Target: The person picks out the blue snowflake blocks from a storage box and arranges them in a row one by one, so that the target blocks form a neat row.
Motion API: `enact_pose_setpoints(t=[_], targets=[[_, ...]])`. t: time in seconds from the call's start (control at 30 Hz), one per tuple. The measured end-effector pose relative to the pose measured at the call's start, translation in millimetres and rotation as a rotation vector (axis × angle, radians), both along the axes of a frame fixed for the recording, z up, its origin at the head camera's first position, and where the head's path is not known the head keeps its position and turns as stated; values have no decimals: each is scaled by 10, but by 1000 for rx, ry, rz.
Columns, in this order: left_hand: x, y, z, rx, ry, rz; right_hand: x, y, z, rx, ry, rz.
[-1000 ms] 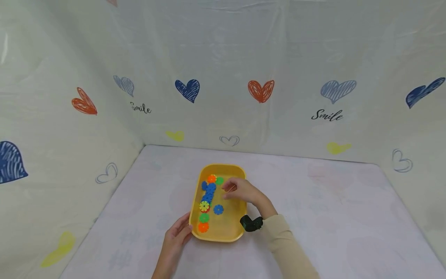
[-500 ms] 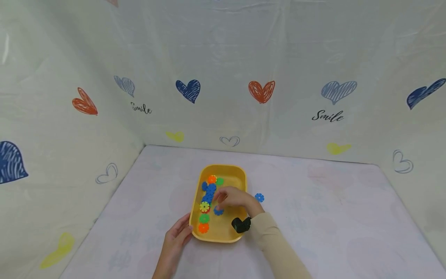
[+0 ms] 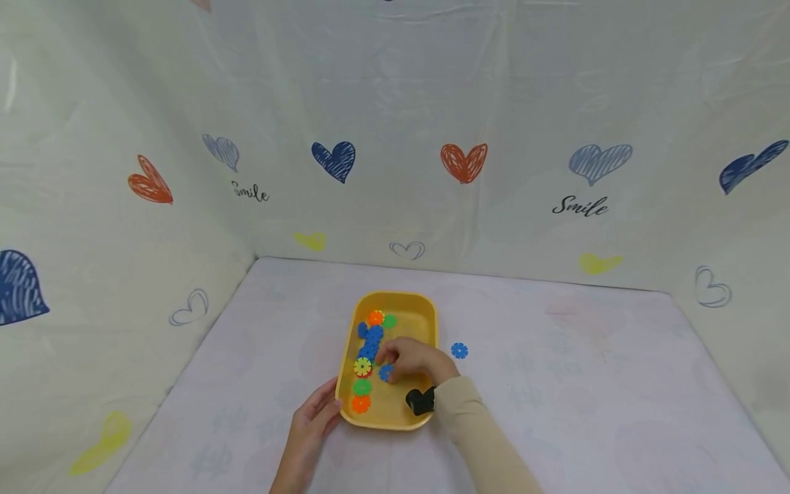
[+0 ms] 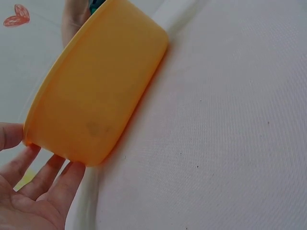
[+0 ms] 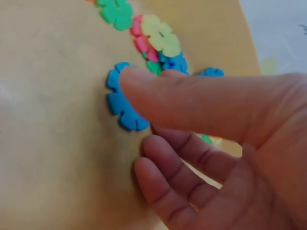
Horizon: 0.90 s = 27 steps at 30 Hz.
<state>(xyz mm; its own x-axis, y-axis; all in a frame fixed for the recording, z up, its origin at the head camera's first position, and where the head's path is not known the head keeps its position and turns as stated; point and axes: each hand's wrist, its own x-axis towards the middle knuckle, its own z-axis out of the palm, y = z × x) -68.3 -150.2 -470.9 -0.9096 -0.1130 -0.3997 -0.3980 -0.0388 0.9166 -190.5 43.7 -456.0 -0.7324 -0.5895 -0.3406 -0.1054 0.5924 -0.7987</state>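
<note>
A yellow plastic tray [image 3: 395, 413] holds several notched, flower-shaped plastic discs, mostly along its left side. My left hand [image 3: 315, 415] grips the tray's near left corner; in the left wrist view its thumb is at the rim [image 4: 29, 129] and its fingertips touch the outer wall. Inside the tray, my right hand [image 3: 420, 358] pinches a blue disc [image 5: 115, 100], the thumb covering part of its face. The right index finger is mostly hidden behind the thumb. A yellow disc [image 3: 362, 367], a green disc [image 3: 362, 387] and an orange disc [image 3: 361, 404] lie left of that hand.
Another blue disc [image 3: 459, 350] lies on the white-covered table [image 3: 586, 398], right of the tray. More blue discs [image 3: 373, 335] overlap along the tray's left side, with an orange disc [image 3: 376, 318] and a green disc [image 3: 389, 321] at its far end. A heart-printed curtain encloses the table.
My right hand has moved left and nearer within the tray, down onto the single blue disc. The blue disc on the table came into sight as the arm shifted. My left hand stays put.
</note>
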Motion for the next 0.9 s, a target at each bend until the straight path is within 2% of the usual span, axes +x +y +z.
enact_pose_setpoints(t=[0.53,0.9], targets=[[-3,0,-17,-7,3,-4,-1,-61,-6,15,12,-42],[0,37,-1,-20,-14,14,23,-71,-10,56,0,-105]])
